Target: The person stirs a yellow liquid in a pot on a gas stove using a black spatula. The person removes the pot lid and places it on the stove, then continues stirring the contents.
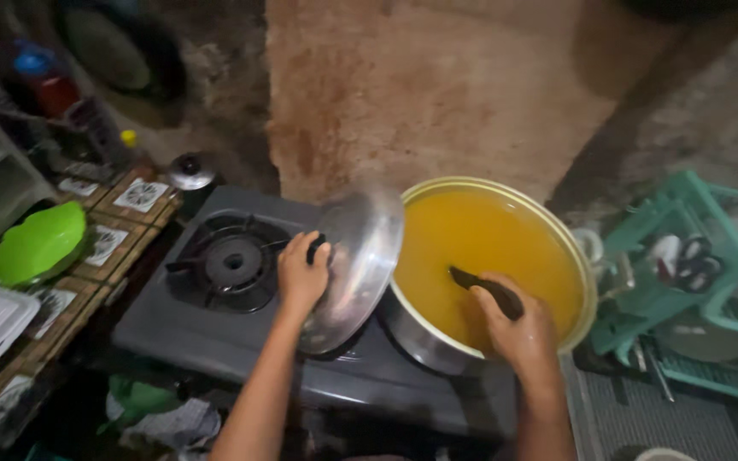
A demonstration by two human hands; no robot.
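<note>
1. we're over the stove (215, 333) now, a dark two-burner top, and our left hand (301, 277) is wrapped tight around the black knob (316, 248) of the metal lid (360, 256), holding it tilted beside the pot.
2. the lid hangs above the gap between the bare left burner (231, 260) and the pot (424, 337), its edge just beside the pot's rim, off the opening.
3. our right hand (518, 333) is closed on a dark ladle handle (484, 288), and its far end dips into the yellow-orange broth (489, 248).
4. the pot sits on the right burner, filled nearly to the brim.
5. handling call: the lid looks thin, stiff and light, probably hot and damp with steam, so the knob is the place to grip.
6. the full pot we judge heavy and sloshy; its side handle (589, 245) on the far right is the hold, not the wall.
7. off to the sides: a green bowl (38, 242) on the tiled counter (130, 226), a teal dish rack (685, 282) on the right.
</note>
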